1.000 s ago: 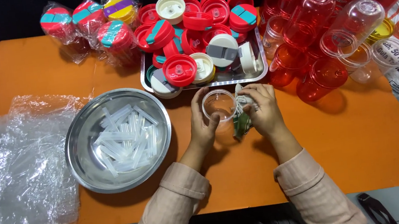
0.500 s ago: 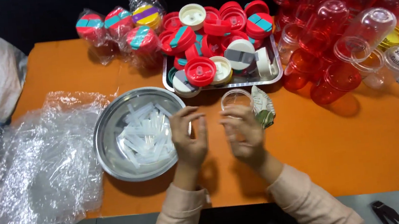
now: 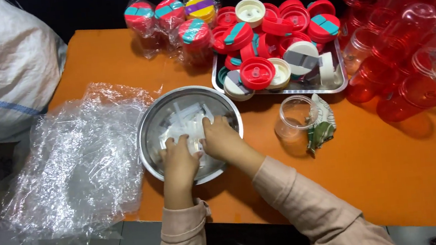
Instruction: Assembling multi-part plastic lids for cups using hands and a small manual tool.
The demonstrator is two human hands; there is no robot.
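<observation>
left hand (image 3: 178, 156) and right hand (image 3: 219, 138) both down in steel bowl (image 3: 148, 130), fingers curled among clear plastic straws (image 3: 185, 115); whether a straw is pinched, cannot tell | bowl nearest the body for easy reach | clear cup (image 3: 294, 117) on its side beside bowl, unheld | lid tray (image 3: 333, 87) beyond

Both hands reach into the steel bowl (image 3: 149, 125), and the fingertips of the left hand (image 3: 179, 154) and right hand (image 3: 221, 138) are buried among the clear plastic pieces (image 3: 182, 115), so any grip there cannot be told. The red cups (image 3: 409, 37) by the table's right edge run past the frame. The tray (image 3: 333, 86) is mostly covered by lids (image 3: 256, 72).
</observation>
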